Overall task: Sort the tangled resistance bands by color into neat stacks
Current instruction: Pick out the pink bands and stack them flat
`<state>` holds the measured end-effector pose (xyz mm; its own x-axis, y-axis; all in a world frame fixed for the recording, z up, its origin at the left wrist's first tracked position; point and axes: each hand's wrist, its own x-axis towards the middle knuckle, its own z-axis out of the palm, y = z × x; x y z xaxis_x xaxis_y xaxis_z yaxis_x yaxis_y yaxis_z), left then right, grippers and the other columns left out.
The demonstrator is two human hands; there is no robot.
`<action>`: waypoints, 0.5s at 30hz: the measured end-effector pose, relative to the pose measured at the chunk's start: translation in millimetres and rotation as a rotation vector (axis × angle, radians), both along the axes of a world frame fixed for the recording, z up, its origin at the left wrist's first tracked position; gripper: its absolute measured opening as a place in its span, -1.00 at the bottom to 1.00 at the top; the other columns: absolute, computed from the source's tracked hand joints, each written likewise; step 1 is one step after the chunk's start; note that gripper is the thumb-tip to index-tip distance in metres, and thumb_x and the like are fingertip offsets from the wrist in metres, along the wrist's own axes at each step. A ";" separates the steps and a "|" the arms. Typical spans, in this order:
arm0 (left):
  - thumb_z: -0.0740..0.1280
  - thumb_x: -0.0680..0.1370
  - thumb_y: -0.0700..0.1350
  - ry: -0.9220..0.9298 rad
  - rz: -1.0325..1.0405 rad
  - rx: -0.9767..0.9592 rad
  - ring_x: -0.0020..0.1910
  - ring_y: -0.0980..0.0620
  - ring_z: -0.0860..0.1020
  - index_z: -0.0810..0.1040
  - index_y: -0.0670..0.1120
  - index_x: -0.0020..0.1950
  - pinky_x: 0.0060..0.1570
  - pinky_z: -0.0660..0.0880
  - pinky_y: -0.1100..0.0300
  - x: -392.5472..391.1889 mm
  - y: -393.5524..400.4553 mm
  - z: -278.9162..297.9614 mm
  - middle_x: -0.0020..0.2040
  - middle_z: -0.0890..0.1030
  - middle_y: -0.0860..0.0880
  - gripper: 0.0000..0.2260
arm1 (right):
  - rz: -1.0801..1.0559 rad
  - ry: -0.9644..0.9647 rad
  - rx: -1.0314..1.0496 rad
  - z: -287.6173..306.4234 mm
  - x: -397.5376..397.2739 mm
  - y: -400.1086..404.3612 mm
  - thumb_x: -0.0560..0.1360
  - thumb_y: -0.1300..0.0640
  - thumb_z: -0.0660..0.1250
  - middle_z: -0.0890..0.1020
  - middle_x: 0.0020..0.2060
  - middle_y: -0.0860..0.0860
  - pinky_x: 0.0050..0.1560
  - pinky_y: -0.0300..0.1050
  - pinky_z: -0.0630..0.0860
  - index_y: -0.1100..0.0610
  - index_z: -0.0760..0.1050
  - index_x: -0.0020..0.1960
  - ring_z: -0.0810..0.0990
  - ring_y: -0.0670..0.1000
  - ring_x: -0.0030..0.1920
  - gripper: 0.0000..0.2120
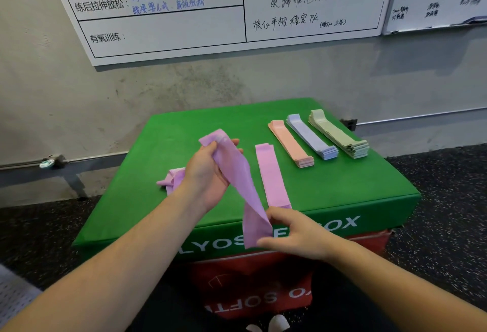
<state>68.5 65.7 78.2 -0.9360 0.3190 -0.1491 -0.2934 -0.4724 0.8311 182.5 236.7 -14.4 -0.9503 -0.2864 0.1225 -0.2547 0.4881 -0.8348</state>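
Observation:
A pink band (241, 176) hangs stretched in the air above the green soft box (163, 134). My left hand (208, 173) grips its upper end and my right hand (295, 234) pinches its lower end near the box's front edge. A flat pink stack (271, 173) lies just right of the held band. Further right lie three neat stacks: salmon (290, 142), lavender-blue (311, 136) and pale green (337, 131). A small crumpled pink heap (171, 177) sits on the box behind my left wrist, partly hidden.
The green box rests on a red soft box (369, 242) on dark speckled floor (448, 200). A grey wall with whiteboards (184, 15) stands right behind it. A wall socket (350, 123) sits by the box's back right corner.

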 end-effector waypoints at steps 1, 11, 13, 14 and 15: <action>0.08 0.73 -0.08 0.000 0.019 0.006 -0.31 0.05 0.63 0.51 -0.17 0.13 -0.34 0.60 0.18 -2.1 -2.1 -1.6 -0.20 0.65 -0.09 -0.74 | 0.012 -0.015 0.050 -2.5 0.3 1.5 0.47 -0.06 0.49 0.64 0.02 -0.16 0.22 -0.14 0.49 0.00 0.58 0.09 0.59 -0.13 0.11 -0.75; 0.07 0.72 -0.15 -0.113 0.292 -0.084 -0.03 -0.12 0.61 0.41 -0.20 0.36 -0.16 0.61 -0.10 -23.1 -23.1 -15.2 0.17 0.58 -0.27 -0.72 | -0.535 0.167 -0.264 -7.4 -2.8 8.2 0.44 0.31 0.48 0.58 -0.29 0.04 -0.13 -0.13 0.49 0.14 0.44 -0.18 0.53 -0.02 -0.25 -0.79; 0.12 0.71 -0.16 -0.142 0.318 -0.101 0.02 -0.11 0.61 0.39 -0.19 0.37 -0.22 0.64 -0.03 -22.6 -23.3 -21.4 0.22 0.56 -0.26 -0.74 | -0.685 0.208 -0.281 -4.9 -3.8 8.1 0.43 0.27 0.49 0.47 -0.34 0.03 -0.29 -0.15 0.39 0.13 0.36 -0.17 0.38 -0.07 -0.37 -0.72; 0.17 0.69 -0.16 -0.146 0.318 -0.107 0.05 -0.09 0.61 0.41 -0.16 0.36 -0.20 0.65 0.01 -20.9 -21.9 -23.2 0.24 0.56 -0.23 -0.75 | -0.721 0.215 -0.269 -4.8 -4.5 8.5 0.44 0.24 0.49 0.43 -0.35 0.03 -0.33 -0.16 0.35 0.11 0.33 -0.16 0.33 -0.10 -0.40 -0.69; 0.21 0.67 -0.15 -0.139 0.313 -0.115 0.09 -0.09 0.59 0.44 -0.13 0.33 -0.13 0.66 0.02 -20.0 -20.0 -24.9 0.26 0.55 -0.21 -0.77 | -0.744 0.215 -0.243 -4.5 -5.4 9.4 0.45 0.22 0.49 0.41 -0.36 0.02 -0.35 -0.16 0.34 0.07 0.31 -0.14 0.32 -0.11 -0.40 -0.67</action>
